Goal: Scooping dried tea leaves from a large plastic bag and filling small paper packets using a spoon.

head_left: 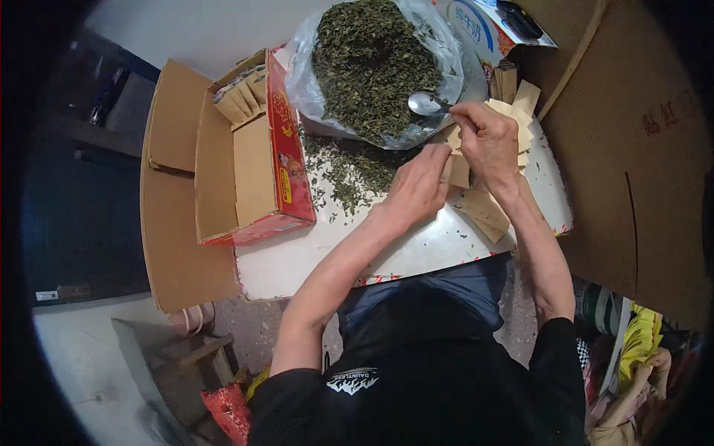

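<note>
Nearest, the left hand (416,186) is closed around a small brown paper packet (457,171), pinching it upright just above the white counter (416,249). Keeping its mouth wide and level looks like the way to catch the leaves cleanly. Just beyond, the right hand (487,137) is clamped on the handle of a metal spoon (425,102), whose bowl rests at the edge of the dried leaves (372,63) in a clear plastic bag (303,82). A modest scoop, carried low and tipped slowly over the packet, would probably spill least; loose leaves (349,172) already lie scattered beside the left hand. More packets (483,212) lie under the right wrist, and filled ones stand in the red box (256,141) to the left.
</note>
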Tool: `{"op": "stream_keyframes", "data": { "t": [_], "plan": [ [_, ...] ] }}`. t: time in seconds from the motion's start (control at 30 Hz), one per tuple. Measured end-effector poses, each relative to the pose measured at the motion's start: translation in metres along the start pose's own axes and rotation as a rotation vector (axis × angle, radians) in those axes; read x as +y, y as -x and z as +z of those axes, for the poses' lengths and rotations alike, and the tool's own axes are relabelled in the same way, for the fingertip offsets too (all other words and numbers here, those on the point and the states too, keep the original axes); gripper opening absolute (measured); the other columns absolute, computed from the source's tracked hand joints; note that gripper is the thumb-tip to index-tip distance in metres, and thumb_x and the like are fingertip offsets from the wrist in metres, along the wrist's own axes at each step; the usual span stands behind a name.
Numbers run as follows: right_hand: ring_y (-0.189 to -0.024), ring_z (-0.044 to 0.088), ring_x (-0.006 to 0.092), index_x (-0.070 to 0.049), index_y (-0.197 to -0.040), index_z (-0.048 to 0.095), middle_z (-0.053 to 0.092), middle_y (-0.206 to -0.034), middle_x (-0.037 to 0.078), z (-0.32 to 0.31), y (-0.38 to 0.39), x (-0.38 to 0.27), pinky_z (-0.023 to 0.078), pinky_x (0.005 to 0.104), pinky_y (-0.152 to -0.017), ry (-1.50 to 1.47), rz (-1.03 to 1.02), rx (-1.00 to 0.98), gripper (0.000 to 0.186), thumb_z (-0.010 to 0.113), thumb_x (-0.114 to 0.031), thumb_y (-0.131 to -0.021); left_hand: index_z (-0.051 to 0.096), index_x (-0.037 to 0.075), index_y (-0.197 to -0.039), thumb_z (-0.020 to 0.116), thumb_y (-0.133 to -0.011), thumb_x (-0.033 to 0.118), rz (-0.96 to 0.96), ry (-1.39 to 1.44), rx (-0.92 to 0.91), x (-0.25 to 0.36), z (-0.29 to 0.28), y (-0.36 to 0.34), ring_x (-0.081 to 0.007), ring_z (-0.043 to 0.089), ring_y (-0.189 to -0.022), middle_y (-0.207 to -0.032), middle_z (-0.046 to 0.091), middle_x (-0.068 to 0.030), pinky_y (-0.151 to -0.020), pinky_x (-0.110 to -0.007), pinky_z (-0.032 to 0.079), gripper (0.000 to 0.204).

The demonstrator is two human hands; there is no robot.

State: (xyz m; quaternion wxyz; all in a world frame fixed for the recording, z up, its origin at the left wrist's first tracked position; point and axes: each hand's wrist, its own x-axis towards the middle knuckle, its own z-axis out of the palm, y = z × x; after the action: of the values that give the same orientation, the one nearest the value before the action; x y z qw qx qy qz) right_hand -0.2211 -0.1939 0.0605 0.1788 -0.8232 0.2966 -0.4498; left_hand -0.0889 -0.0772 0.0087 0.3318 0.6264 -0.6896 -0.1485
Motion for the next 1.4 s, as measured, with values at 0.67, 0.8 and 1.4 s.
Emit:
{"op": "stream_keyframes", "data": {
  "t": [0.67, 0.8, 1.4],
  "plan": [
    [-0.079, 0.074, 0.0366, -0.005, -0.102, 0.074, 0.074, -0.088, 0.015, 0.057, -0.024, -0.021, 0.059, 0.0463, -0.068, 0.272, -0.267, -0.188, 0.022, 0.069, 0.005, -0.083, 0.056, -0.001, -0.135, 0.084, -0.081, 0.015, -0.534, 0.222, 0.190, -0.035, -0.071, 0.070, -0.0311, 0.072, -0.084, -0.100, 0.071, -0.0192, -0.082, -0.043, 0.058, 0.063],
    [-0.082, 0.075, 0.0377, -0.005, -0.099, 0.074, 0.074, -0.088, 0.016, 0.064, -0.023, -0.024, 0.062, 0.0466, -0.073, 0.182, -0.200, -0.158, 0.025, 0.067, 0.006, -0.077, 0.055, 0.000, -0.136, 0.084, -0.082, 0.016, -0.548, 0.213, 0.182, -0.040, -0.070, 0.074, -0.0310, 0.071, -0.083, -0.099, 0.070, -0.0190, -0.082, -0.043, 0.058, 0.063],
    [-0.071, 0.076, 0.0105, -0.001, -0.109, 0.083, 0.081, -0.086, 0.006, 0.071, -0.023, -0.035, 0.058, 0.0267, -0.064, -0.224, 0.445, -0.129, 0.016, 0.072, -0.006, -0.098, 0.059, 0.002, -0.135, 0.087, -0.084, 0.016, -0.542, 0.153, 0.243, -0.050, -0.079, 0.064, -0.0198, 0.072, -0.080, -0.096, 0.075, -0.0117, -0.078, -0.037, 0.059, 0.059]
  ]
}}
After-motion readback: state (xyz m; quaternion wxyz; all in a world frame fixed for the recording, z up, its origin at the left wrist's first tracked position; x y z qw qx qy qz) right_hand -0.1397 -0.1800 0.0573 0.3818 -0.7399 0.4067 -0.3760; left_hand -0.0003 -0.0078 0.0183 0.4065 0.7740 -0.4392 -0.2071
